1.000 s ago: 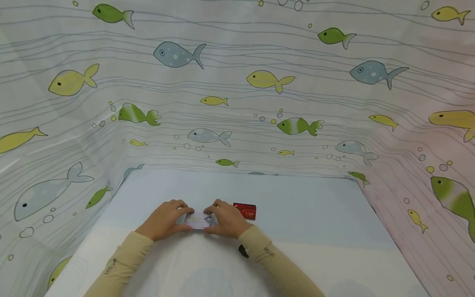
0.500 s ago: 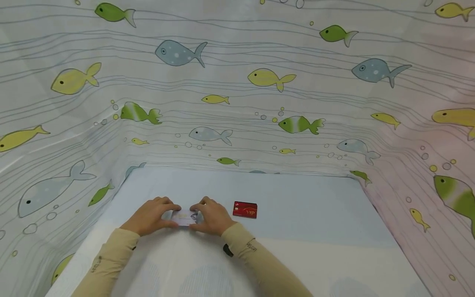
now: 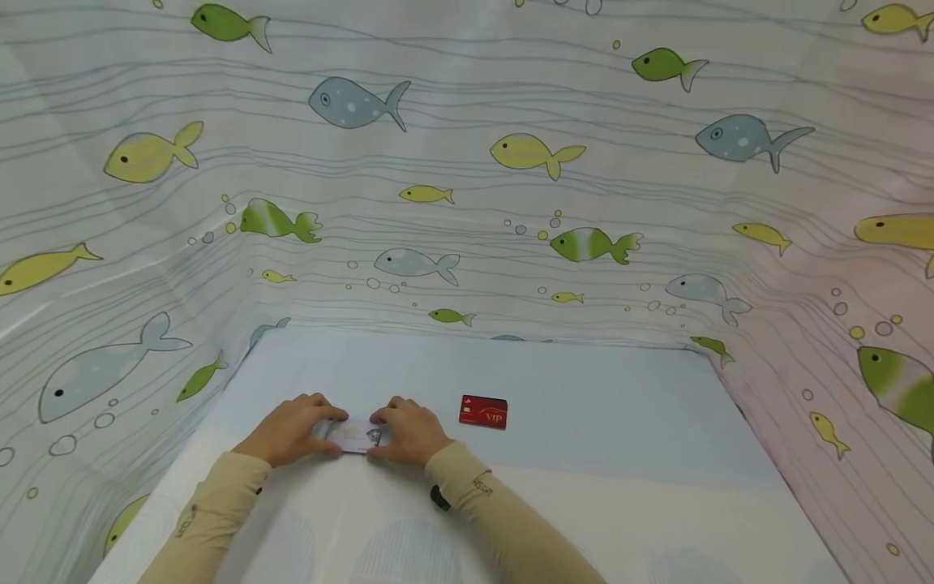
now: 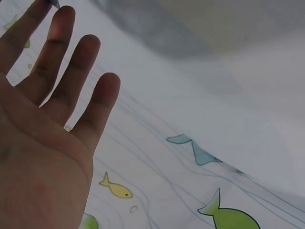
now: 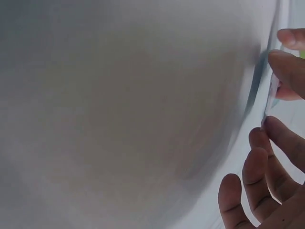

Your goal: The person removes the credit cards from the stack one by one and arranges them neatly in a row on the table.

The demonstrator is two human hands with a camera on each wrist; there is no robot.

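Observation:
A pale card (image 3: 355, 436) with a small dark picture at its right end lies between my two hands in the head view. My left hand (image 3: 295, 430) holds its left end between thumb and fingertips. At the opposite end, the thumb and fingers of my right hand (image 3: 410, 432) grip the card. The right wrist view shows the card (image 5: 271, 93) edge-on, with fingertips of both hands at its ends. In the left wrist view, the fingers of my left hand (image 4: 52, 119) are spread, and only a sliver of something shows at the top.
A red card (image 3: 483, 412) printed "VIP" lies on the pale tabletop (image 3: 620, 422), right of my right hand. Fish-patterned sheeting (image 3: 467, 178) rises behind the table and along both sides.
Both hands have shifted left with the pale card held between them. The red card, partly covered by my right hand before, is now fully visible and apart from it.

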